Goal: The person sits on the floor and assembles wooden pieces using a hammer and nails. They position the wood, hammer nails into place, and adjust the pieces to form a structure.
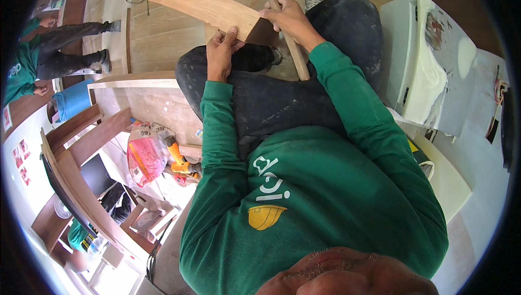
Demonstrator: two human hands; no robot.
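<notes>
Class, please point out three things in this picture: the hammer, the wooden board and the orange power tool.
Hammer [294, 53]: head view, on its wooden handle.
Wooden board [203, 7]: head view, on the middle of its broad face.
Orange power tool [177, 156]: head view, on its body.

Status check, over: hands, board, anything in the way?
Left hand pinching wooden board. Right hand gripping hammer by its handle. Board held over floor; hammer crowding its right end.

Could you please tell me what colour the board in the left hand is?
The board is light orange-brown with wood grain, best seen in the head view.
</notes>
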